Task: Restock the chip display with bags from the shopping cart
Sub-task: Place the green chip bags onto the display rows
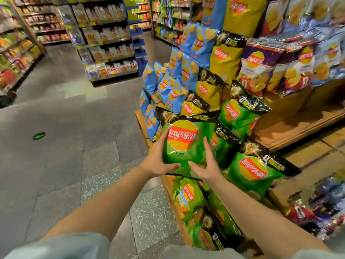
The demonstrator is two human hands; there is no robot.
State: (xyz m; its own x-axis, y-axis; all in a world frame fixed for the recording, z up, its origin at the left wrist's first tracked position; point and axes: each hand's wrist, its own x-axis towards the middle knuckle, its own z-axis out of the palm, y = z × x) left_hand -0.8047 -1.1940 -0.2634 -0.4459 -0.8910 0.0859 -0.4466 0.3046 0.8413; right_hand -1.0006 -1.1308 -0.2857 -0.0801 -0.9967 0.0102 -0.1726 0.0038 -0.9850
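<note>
- Two hands hold one green chip bag [183, 144] between them, out in front of the stepped chip display [291, 128].
- On the bag's left edge, the left hand [159, 159] grips with its thumb curled across the lower front and its fingers behind.
- At the lower right, the right hand [206, 165] clasps the bag — thumb reaching over the bottom front, index finger running up the right side.
- That bag stands upright, logo facing the camera, its black top band just below the yellow bags [194, 107].
- More green bags [250, 171] lie to the right and below it, some leaning, one row stacked along the display's lower edge.
- Blue bags [184, 71] climb the tiers above and to the left; purple-and-white bags [261, 71] fill the upper shelf on the right.
- Bare cardboard-coloured shelf [298, 113] shows right of the green bags.
- Grey floor [74, 128] stretches left — stocked aisle shelves [104, 40] stand well beyond.
</note>
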